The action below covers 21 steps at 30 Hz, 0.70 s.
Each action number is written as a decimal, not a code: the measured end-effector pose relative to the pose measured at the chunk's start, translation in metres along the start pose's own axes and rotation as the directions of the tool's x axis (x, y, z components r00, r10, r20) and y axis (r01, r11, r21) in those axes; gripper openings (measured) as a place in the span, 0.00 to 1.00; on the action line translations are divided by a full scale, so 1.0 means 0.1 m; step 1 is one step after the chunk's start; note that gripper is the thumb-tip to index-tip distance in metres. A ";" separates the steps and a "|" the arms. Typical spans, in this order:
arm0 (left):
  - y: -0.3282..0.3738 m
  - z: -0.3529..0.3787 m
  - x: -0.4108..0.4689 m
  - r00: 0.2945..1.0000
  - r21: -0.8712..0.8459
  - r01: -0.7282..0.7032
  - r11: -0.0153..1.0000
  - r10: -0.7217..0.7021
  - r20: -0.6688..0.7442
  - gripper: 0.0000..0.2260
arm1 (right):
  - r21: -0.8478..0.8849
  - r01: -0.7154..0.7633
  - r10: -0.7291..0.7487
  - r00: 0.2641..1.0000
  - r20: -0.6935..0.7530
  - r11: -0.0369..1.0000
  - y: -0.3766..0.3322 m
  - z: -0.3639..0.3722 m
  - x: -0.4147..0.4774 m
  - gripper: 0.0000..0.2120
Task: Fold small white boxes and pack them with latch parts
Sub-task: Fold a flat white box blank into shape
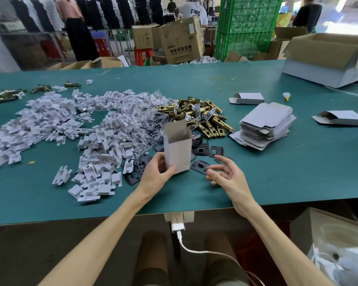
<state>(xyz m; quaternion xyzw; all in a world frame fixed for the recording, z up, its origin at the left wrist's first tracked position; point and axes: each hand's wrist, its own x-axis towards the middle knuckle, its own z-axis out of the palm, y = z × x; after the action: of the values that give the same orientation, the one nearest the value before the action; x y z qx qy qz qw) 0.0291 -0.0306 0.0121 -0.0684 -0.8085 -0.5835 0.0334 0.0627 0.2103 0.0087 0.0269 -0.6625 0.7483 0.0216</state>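
One long green table (256, 182) ran across the workshop in front of me, with stacked green crates (248, 27) and people standing at work behind it. A brown carton (182, 40) beyond the far edge carried dark printed characters, too blurred for me to read. A big open carton (329, 58) sat at the table's far right corner.

A wide heap of white card inserts (70, 124) covered the left half of the table. The pile of brass latches (201, 114) lay in the middle, just behind my hands. A stack of flat box blanks (267, 124) stood right of it, and two folded boxes (249, 98) lay further back and to the right. Black plates (201, 149) were scattered close in front of the latches.

The small white box (177, 149) stood upright over those plates, its top open and one flap raised. My left hand (155, 172) gripped its lower end, thumb in front, fingers wrapped behind. My right hand (225, 174) hovered just beside it, fingers spread, loosely bent, holding nothing
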 end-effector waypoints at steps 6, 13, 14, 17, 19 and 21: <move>-0.04 0.01 -0.01 0.998 0.003 -0.038 0.999 0.038 0.050 0.22 | -0.062 0.007 -0.007 1.000 0.006 0.998 0.02 0.01 -0.01 0.21; 0.00 -0.12 0.02 0.994 -0.142 -0.046 0.989 0.060 0.091 0.21 | -0.090 -0.006 0.006 1.000 0.003 0.996 0.02 0.03 -0.02 0.14; 0.00 -0.13 0.03 0.995 -0.147 -0.036 0.988 0.049 0.088 0.20 | -0.098 -0.006 0.006 1.000 0.005 0.995 0.01 0.03 -0.03 0.14; -0.03 -0.14 0.03 0.998 -0.146 -0.006 0.989 0.015 0.058 0.16 | -0.137 0.001 0.000 1.000 0.006 0.991 0.01 0.06 -0.05 0.13; -0.06 -0.13 0.02 0.999 -0.111 -0.008 0.994 0.012 0.038 0.16 | -0.191 0.012 -0.013 1.000 -0.004 0.982 0.02 0.10 -0.04 0.11; -0.07 -0.12 0.02 1.000 -0.104 -0.002 0.995 0.005 0.030 0.16 | -0.250 0.027 -0.032 0.999 -0.016 0.968 0.01 0.15 0.02 0.09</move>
<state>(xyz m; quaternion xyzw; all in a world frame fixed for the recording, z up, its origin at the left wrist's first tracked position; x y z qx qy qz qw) 0.0259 -0.0444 0.0096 -0.0802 -0.7773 -0.6238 0.0184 0.0610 0.1954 0.0099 0.0262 -0.7506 0.6588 0.0423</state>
